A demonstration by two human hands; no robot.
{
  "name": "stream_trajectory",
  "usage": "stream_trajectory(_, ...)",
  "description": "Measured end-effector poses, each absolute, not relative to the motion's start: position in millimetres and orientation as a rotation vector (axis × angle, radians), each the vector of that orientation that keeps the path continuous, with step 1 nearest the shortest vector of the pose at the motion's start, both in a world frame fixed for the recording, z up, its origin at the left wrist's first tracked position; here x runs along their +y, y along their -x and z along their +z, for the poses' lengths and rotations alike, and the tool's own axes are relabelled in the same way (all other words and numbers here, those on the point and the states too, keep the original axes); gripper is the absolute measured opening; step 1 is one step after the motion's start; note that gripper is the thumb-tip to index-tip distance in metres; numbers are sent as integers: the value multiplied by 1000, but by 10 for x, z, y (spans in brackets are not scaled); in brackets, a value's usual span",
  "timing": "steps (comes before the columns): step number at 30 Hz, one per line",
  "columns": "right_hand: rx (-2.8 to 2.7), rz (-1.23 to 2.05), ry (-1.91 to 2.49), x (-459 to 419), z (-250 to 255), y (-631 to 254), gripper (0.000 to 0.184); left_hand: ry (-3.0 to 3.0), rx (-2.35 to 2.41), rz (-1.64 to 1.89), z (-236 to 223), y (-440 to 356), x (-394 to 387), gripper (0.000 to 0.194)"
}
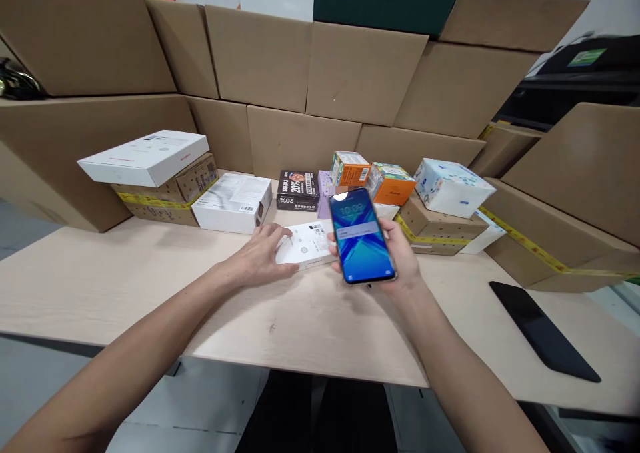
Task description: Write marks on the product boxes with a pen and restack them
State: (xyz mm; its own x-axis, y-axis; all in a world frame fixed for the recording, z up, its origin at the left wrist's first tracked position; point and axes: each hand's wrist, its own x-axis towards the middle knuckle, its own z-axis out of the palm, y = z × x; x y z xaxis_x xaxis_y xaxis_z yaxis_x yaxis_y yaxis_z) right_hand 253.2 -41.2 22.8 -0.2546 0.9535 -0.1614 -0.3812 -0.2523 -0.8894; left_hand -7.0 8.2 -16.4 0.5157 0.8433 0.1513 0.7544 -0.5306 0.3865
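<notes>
One table (310,333) bears a flat white box (311,245), its left end gripped in my left hand (261,254); likely light, stiff. My right hand (404,253) holds the phone (363,238) over the table: probably slick, fragile; grip the side edges.

The rear edge of the table (150,260) is backed by a cardboard wall (265,56). Towards the rear left corner, a flat case (145,156) rests on a carton (157,213), with a box (227,203) directly right. Near the middle of the rear edge lies a packet (299,190); two small boxes (393,184) are to its right. Towards the rear right corner, a wrapped pack (450,188) sits on a second carton (433,230). Before the packet, the left hand (263,253) touches the left end of a thin box (310,243); right of that, the right hand (400,256) holds a phone (361,236) above the table. A pad (540,330) lies near the front edge, farther right.
</notes>
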Motion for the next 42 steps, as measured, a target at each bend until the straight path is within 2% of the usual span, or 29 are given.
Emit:
stream_trajectory(4,-858,1978,823,-489,116,-2277,62,-2518,1264,524,-186,80,105,64)
stream_trajectory(7,-839,2046,751,-504,68,-2233,64,-2537,1221,540,-195,89,117,63)
stream_trajectory(17,-754,2102,570,-441,15,-2316,60,-2550,1223,532,-203,100,143,62)
stream_trajectory(42,-785,2102,650,-495,22,-2290,57,-2523,1215,536,-169,85,119,61)
